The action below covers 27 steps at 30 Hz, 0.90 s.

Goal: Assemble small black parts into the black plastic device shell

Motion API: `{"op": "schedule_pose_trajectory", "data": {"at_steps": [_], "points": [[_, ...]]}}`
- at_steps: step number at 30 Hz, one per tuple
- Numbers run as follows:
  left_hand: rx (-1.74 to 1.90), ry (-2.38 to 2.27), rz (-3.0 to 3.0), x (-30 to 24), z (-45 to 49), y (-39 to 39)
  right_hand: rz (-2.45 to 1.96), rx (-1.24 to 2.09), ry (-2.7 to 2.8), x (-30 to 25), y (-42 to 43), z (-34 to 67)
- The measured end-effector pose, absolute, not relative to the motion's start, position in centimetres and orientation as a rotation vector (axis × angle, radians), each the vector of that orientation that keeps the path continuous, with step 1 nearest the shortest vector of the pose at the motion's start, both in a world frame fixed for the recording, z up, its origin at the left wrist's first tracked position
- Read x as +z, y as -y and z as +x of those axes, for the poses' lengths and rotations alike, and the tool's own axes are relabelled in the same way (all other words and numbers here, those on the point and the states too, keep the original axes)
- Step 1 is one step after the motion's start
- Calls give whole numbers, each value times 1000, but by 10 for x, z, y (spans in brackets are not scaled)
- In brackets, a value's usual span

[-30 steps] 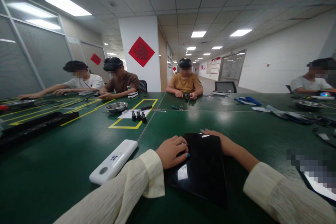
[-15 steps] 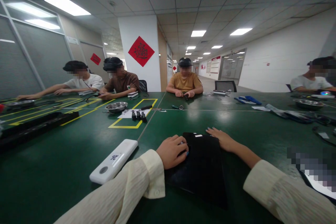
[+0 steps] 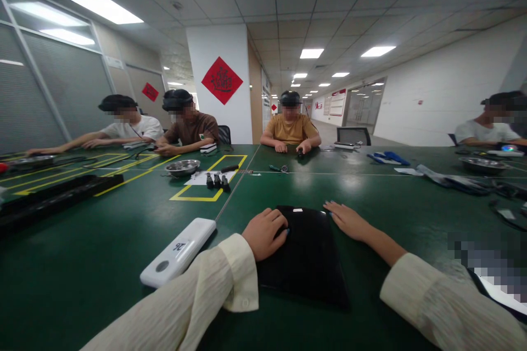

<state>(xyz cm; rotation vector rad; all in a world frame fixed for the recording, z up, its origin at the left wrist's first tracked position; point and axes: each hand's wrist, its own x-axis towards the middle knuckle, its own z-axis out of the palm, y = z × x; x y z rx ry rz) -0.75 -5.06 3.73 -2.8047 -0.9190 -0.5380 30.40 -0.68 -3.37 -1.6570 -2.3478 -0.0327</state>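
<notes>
A flat, glossy black sheet-like thing (image 3: pixel 302 258) with a small white label at its far edge lies before me on the green table (image 3: pixel 395 219); I cannot tell its exact kind. My left hand (image 3: pixel 267 234) is at its upper left edge, fingers curled and thumb over the surface, closed on that edge. The fingertips underneath are hidden. Just beyond the sheet's upper right corner, my right hand (image 3: pixel 348 220) rests palm down, fingers stretched out and holding nothing. A white power-bank-like device (image 3: pixel 179 253) marked 26 lies left of my left forearm.
Ahead on the left are a metal bowl (image 3: pixel 183 168), several small black parts (image 3: pixel 217 182) and a yellow tape outline (image 3: pixel 197 198). A long black tray (image 3: pixel 57 200) lies far left. Another metal bowl (image 3: pixel 483 165) sits right. People in headsets sit around, one opposite (image 3: pixel 290 129).
The black sheet has shifted left and turned slightly, its right edge drawing away from my right hand. My left hand has moved a little left; my right hand has barely moved.
</notes>
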Motion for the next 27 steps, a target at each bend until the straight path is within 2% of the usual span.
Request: {"op": "schedule_pose_trajectory", "data": {"at_steps": [7,13,17,22,27], "points": [[-757,789,-2637,36,-11,42,-1620,-158,2344,-32,12,301],[-1135,258,-2221,39,-24,37,-1654,-484,2169,-26,19,292],[-1125,35,-2050,34,-22,42,-1488,-584,2077,-11,28,277],[-1014,-159,-2010,26,-12,47,-1188,-301,2107,5,46,241],[-999,-295,-2016,31,-9,48,-1009,432,1943,6,64,206]]}}
